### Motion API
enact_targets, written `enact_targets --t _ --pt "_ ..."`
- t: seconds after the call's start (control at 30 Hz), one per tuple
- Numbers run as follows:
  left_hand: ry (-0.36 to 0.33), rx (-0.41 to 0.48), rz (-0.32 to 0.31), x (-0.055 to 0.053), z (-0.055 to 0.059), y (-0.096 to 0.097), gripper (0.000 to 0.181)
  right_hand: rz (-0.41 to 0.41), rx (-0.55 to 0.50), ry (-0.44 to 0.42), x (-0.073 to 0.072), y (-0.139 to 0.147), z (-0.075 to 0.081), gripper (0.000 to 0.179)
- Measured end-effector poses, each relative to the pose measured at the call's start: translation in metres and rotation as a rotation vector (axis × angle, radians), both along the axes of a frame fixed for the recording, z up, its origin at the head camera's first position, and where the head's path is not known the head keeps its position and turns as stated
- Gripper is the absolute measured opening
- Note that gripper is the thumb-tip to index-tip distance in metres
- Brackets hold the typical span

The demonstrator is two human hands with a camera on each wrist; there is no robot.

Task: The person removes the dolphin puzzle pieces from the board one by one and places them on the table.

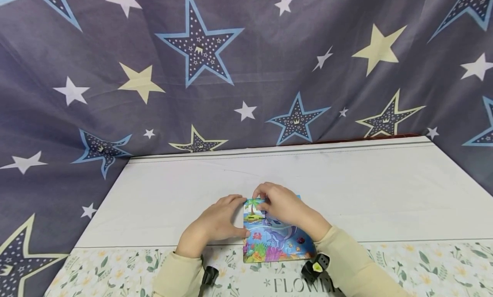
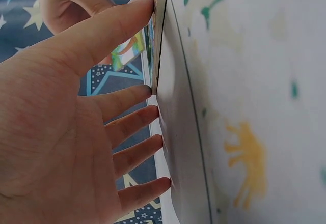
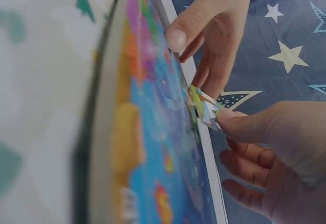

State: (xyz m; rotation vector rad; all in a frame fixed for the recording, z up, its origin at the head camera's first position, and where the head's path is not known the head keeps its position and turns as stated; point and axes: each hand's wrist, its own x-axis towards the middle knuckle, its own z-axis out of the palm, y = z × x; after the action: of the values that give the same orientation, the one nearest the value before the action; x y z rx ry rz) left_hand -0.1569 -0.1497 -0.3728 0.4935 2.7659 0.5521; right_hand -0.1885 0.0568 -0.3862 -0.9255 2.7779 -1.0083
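Puzzle [image 1: 275, 241], a small square board, lies flat near the table's near edge, at about six o'clock from the table's middle, straddling the line where white cloth [image 1: 308, 181] meets floral cloth [image 1: 423, 262]. Its picture is a bright sea scene: blue water, a purple-grey dolphin in the middle, a palm tree with green fronds at the eleven o'clock corner, a red crab at nine o'clock, and orange, pink and green coral along the bottom from six to seven o'clock. In the right wrist view the board [image 3: 153, 132] appears edge-on, a thin slab with a pale rim, its colours running from purple and orange through blue.

Backdrop [image 1: 231, 66], the largest thing in view, is grey-blue fabric printed with white, cream and blue-outlined stars; it hangs behind the table and falls down both sides.

Left hand [image 1: 217, 224] sits at nine o'clock of the puzzle, fingers fairly straight; in its wrist view the thumb [image 2: 122, 23] presses the board's edge [image 2: 162, 35] and the fingertips rest on the cloth beside it, gripping nothing.

Right hand [image 1: 283, 205] lies over the puzzle's twelve o'clock part. Its thumb and a finger pinch a small piece [image 3: 204, 107] printed in green, yellow and white, held just against the board's face.

Both sleeves are cream, with a dark wrist strap on each.
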Motion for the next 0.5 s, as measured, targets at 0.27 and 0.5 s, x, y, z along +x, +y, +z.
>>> enact_targets --t 0.27,0.5 --pt "0.004 -0.014 0.007 0.001 0.001 0.001 0.087 0.021 -0.047 -0.027 -0.002 0.004 0.006 0.011" --pt "0.002 -0.016 0.005 0.001 0.001 0.002 0.088 0.008 -0.072 0.006 -0.005 0.012 0.013 0.010"
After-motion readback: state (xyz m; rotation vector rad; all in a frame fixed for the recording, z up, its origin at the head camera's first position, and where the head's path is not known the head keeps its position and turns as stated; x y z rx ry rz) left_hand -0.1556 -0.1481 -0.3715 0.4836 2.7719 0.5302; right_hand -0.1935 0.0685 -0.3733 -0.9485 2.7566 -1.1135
